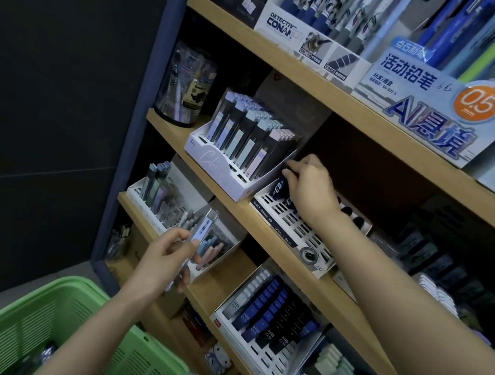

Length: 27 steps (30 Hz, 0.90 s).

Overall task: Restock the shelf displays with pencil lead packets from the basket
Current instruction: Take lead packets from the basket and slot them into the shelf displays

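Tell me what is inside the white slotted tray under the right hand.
The tray shows mostly empty slots and dark blue packets. The right hand hides the slots beneath.

Covered packets, a cropped basket, murky shelf ends.
The right hand curls over a dark blue lead packet, hiding most of it and the back rows of the white slotted tray; the tray's front label is too small to read. The left hand covers the lower end of a clear packet; whether it holds one or several cannot be told. The green basket is cut by the bottom edge, its contents dark and blurred. The mechanical pencil boxes run off the top edge. The dim stock at the shelves' right end is blurred.
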Each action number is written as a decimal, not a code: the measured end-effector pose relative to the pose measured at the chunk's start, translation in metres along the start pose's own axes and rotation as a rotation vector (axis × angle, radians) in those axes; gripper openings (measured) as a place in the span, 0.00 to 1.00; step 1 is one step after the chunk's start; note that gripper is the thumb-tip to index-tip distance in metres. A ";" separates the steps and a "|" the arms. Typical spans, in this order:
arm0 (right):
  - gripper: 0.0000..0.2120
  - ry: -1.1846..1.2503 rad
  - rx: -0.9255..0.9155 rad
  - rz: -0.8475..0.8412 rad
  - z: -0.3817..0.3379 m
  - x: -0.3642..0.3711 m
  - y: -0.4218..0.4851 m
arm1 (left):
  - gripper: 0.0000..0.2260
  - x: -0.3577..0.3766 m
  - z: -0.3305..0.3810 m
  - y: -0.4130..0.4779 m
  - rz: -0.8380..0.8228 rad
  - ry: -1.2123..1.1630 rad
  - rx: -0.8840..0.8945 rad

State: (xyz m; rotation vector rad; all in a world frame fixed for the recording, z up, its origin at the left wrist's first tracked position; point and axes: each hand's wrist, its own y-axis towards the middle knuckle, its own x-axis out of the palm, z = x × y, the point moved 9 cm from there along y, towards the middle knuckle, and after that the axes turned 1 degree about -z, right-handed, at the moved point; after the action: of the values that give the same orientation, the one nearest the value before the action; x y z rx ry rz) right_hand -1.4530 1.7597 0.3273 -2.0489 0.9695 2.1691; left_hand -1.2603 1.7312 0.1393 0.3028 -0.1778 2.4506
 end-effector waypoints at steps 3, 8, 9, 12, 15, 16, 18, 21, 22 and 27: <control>0.16 -0.062 -0.020 0.002 -0.001 0.004 -0.004 | 0.05 -0.004 -0.004 0.001 0.008 0.022 -0.012; 0.18 -0.141 -0.016 0.022 -0.004 0.001 -0.009 | 0.04 -0.012 -0.018 0.001 0.039 0.036 -0.092; 0.20 -0.146 -0.026 0.061 -0.007 -0.003 -0.012 | 0.05 -0.013 -0.020 0.002 0.036 0.036 -0.105; 0.19 -0.029 -0.098 0.122 -0.025 -0.014 -0.025 | 0.09 -0.012 -0.018 0.004 -0.015 0.096 -0.077; 0.12 0.114 -0.255 -0.026 -0.055 -0.003 -0.045 | 0.07 -0.014 -0.001 0.007 -0.013 0.179 0.001; 0.11 0.132 -0.303 -0.098 -0.064 0.005 -0.053 | 0.06 -0.015 0.005 0.010 -0.007 0.198 0.024; 0.14 0.144 -0.346 -0.265 -0.076 0.027 -0.068 | 0.05 -0.018 0.016 0.014 0.003 0.224 0.053; 0.14 0.212 -0.323 -0.499 -0.085 0.056 -0.084 | 0.08 -0.025 0.034 0.019 0.007 0.222 0.096; 0.12 0.268 -0.305 -0.550 -0.088 0.061 -0.087 | 0.08 -0.028 0.042 0.020 0.008 0.222 0.118; 0.08 0.534 -0.217 -0.626 -0.104 0.074 -0.092 | 0.12 -0.041 0.066 0.023 0.020 0.163 0.175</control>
State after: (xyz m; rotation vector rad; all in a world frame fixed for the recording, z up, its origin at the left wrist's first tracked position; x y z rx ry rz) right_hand -1.3327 1.7600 0.2263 -2.6219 0.0328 1.4879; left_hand -1.2328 1.6754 0.1907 0.1760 0.1047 2.5012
